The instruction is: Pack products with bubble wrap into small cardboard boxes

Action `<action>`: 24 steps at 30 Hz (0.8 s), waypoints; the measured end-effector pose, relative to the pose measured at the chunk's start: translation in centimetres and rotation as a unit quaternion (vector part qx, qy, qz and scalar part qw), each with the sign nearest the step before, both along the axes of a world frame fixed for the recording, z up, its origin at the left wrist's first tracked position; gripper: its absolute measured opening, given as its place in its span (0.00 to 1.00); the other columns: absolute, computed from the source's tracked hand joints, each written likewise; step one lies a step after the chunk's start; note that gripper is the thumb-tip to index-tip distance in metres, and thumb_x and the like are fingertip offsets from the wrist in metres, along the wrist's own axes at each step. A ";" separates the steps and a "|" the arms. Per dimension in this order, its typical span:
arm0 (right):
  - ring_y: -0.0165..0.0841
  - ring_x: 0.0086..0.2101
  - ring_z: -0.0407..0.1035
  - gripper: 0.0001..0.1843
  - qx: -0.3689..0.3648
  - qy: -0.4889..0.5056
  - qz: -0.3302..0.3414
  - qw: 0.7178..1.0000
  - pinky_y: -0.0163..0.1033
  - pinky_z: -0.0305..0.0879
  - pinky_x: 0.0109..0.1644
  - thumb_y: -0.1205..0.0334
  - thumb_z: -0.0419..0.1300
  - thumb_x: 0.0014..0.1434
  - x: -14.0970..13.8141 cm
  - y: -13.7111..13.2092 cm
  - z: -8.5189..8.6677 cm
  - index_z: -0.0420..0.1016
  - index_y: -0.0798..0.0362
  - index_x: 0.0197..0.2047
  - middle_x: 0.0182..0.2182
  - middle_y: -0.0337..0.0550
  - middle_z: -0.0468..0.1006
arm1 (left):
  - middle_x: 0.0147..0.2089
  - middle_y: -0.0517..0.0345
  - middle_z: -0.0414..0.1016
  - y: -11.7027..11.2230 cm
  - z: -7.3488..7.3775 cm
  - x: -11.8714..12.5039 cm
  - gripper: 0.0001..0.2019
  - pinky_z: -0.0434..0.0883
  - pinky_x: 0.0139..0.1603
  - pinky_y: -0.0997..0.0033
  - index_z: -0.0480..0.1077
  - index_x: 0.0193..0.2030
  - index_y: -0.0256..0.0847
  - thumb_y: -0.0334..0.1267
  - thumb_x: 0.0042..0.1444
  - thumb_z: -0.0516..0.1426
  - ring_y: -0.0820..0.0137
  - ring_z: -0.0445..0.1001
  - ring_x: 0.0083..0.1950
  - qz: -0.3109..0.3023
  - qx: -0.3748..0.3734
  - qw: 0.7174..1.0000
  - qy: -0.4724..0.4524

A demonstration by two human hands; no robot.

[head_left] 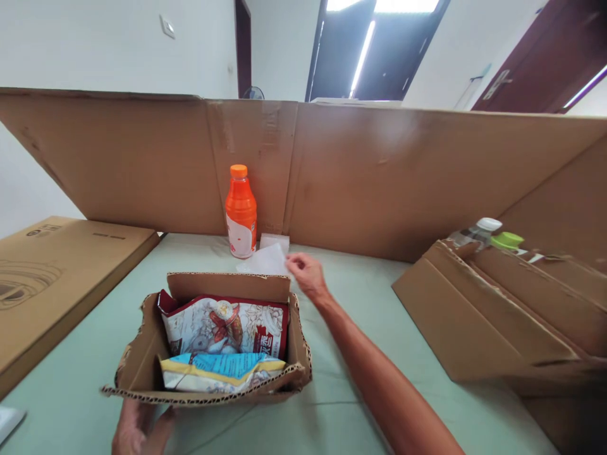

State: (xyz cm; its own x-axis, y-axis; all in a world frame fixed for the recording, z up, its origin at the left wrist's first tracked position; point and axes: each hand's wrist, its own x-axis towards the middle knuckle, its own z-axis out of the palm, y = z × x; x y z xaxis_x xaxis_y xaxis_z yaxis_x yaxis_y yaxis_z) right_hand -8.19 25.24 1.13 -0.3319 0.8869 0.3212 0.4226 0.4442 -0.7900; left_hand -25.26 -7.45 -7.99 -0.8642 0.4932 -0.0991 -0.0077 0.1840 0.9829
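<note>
My right hand (307, 273) reaches past the back right of an open cardboard box (229, 284). Its fingers pinch the edge of a thin white sheet (268, 259), which could be tissue or film. Behind the sheet is a small white block-like thing (275, 241), and an orange bottle (241, 212) stands upright beside it. My left hand (140, 430) is at the box's front left, below the rim, thumb and fingers apart; its fingertips are partly hidden. Inside the box are a red and white food packet (227, 325) and a blue, yellow and white packet (222, 370).
A flat cardboard carton (71, 265) lies at the left. On the right, another cardboard box (455, 316) holds a white-capped bottle (484, 229) and a green-lidded item (507, 240). A tall cardboard panel (379, 177) closes off the back of the pale green tabletop (365, 297).
</note>
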 end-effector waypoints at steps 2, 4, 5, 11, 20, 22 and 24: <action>0.35 0.41 0.75 0.09 0.037 0.040 -0.024 0.998 0.40 0.68 0.47 0.57 0.55 0.59 3.5 0.1 2.9 0.71 0.52 0.32 0.44 0.48 0.81 | 0.62 0.45 0.71 0.2 0.7 0.2 0.42 0.59 0.69 0.41 0.58 0.69 0.46 0.54 0.48 0.65 0.43 0.64 0.68 -0.022 0.031 0.999 -0.025; 0.35 0.43 0.75 0.12 0.069 0.041 -0.039 0.996 0.41 0.68 0.48 0.53 0.53 0.62 6.4 0.1 5.6 0.72 0.52 0.36 0.46 0.49 0.80 | 0.63 0.46 0.69 0.3 1.2 0.1 0.42 0.58 0.70 0.42 0.57 0.69 0.47 0.52 0.48 0.65 0.44 0.62 0.69 -0.040 0.056 0.997 -0.030; 0.35 0.41 0.75 0.14 0.076 0.022 -0.043 0.996 0.41 0.68 0.48 0.52 0.53 0.62 7.2 0.0 6.5 0.72 0.52 0.37 0.45 0.48 0.80 | 0.63 0.47 0.69 0.3 1.3 0.0 0.42 0.59 0.70 0.42 0.57 0.69 0.47 0.51 0.48 0.65 0.45 0.62 0.69 -0.044 0.060 0.997 -0.025; 0.42 0.41 0.75 0.16 0.005 -0.126 -0.057 0.990 0.48 0.68 0.49 0.53 0.65 0.54 4.6 -0.2 4.1 0.77 0.55 0.41 0.41 0.51 0.82 | 0.57 0.50 0.73 0.5 0.6 -0.7 0.35 0.66 0.65 0.49 0.62 0.63 0.46 0.47 0.47 0.64 0.51 0.71 0.61 -0.060 0.068 0.996 0.007; 0.49 0.66 0.54 0.47 -0.007 -0.146 0.042 0.988 0.55 0.50 0.67 0.66 0.71 0.42 3.1 -2.1 -0.7 0.65 0.48 0.66 0.69 0.52 0.59 | 0.55 0.50 0.73 0.5 -0.6 -1.9 0.35 0.67 0.63 0.51 0.63 0.59 0.45 0.46 0.43 0.67 0.51 0.71 0.59 -0.081 0.078 0.994 -0.001; 0.48 0.64 0.58 0.37 -0.016 -0.125 0.034 0.992 0.54 0.51 0.67 0.68 0.70 0.45 2.3 -1.3 -0.7 0.73 0.48 0.60 0.66 0.50 0.65 | 0.54 0.50 0.73 0.5 -0.6 -2.0 0.35 0.67 0.63 0.51 0.63 0.59 0.45 0.45 0.43 0.67 0.52 0.71 0.59 -0.079 0.083 0.993 0.000; 0.46 0.59 0.65 0.19 -0.033 -0.093 0.009 0.995 0.52 0.57 0.63 0.65 0.66 0.55 1.7 0.2 -0.3 0.78 0.51 0.51 0.58 0.49 0.75 | 0.53 0.50 0.73 0.5 -0.4 -1.9 0.35 0.67 0.62 0.52 0.63 0.60 0.46 0.45 0.43 0.66 0.52 0.71 0.59 -0.077 0.081 0.994 -0.008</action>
State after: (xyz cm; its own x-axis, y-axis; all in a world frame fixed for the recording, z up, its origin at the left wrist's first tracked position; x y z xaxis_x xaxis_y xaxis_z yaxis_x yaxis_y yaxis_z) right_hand -6.44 25.42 0.82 -0.3967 0.8974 0.1934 0.5561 0.4025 -0.7272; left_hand -27.18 -6.96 -8.42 -0.7762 0.6301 -0.0213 -0.0079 0.0240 0.9997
